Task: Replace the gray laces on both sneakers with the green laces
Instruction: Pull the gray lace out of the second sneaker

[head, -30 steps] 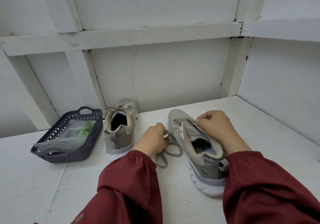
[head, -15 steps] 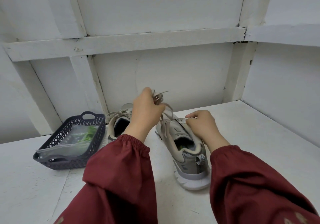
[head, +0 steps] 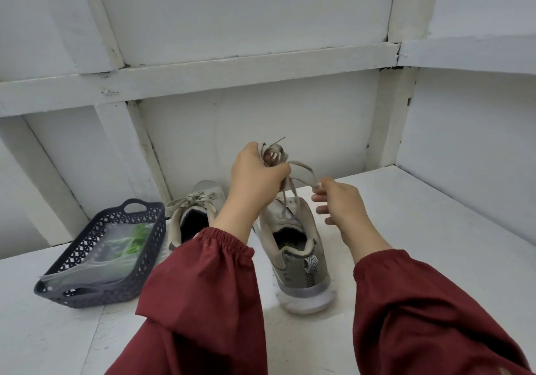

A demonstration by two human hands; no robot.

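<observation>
1. The left hand [head: 255, 177] is clenched around a bunched handful of gray lace [head: 301, 171], held up above the sneaker [head: 298, 247]. The right hand [head: 339, 203], just beside it, pinches a loop of the same lace between thumb and forefinger, its other fingers loosely spread.
2. Two strands run from the left hand down into the sneaker's eyelets, so the lace looks only partly freed.
3. Neither hand holds the sneaker down. An upward pull with the lace caught in an eyelet could lift or tip it on the tabletop [head: 435, 244].
4. The bunch in the left hand could snarl into a knot if it is tugged tight.
5. The second sneaker [head: 191, 215], beyond the left forearm, is tied in a bow and is likely all yet to do.
6. The green laces [head: 136, 238] lie in a clear plastic bag [head: 95, 261] inside the dark basket [head: 87, 296], well left of the left hand. They look unopened.
7. No brand or writing can be read. The heel tab [head: 311, 267] shows a chevron pattern, and a mark near the eyelets is too blurred to tell.
</observation>
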